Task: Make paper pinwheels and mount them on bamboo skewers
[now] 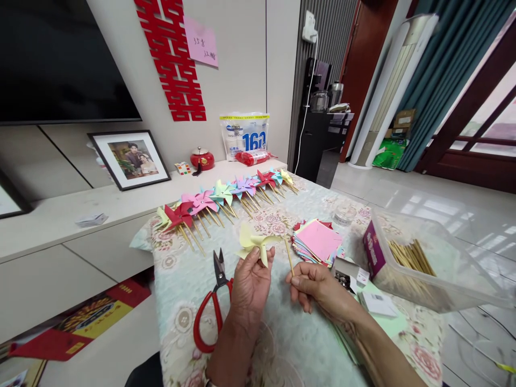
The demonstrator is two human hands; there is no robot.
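Observation:
My left hand (250, 282) pinches a pale yellow folded paper pinwheel (255, 241) by its centre, held above the table. My right hand (316, 287) grips a thin wooden stick (289, 256) upright, just right of the pinwheel and apart from it. A row of finished coloured pinwheels on sticks (226, 200) lies along the far edge of the table. Red-handled scissors (213, 301) lie left of my left hand. A stack of coloured paper squares (319, 240) lies beyond my right hand.
A clear plastic box of wooden sticks (423, 266) stands at the right, with a small open box of pins (345, 275) beside it. The table has a floral cloth (181, 279). A low white cabinet (60, 226) with a framed photo runs along the left.

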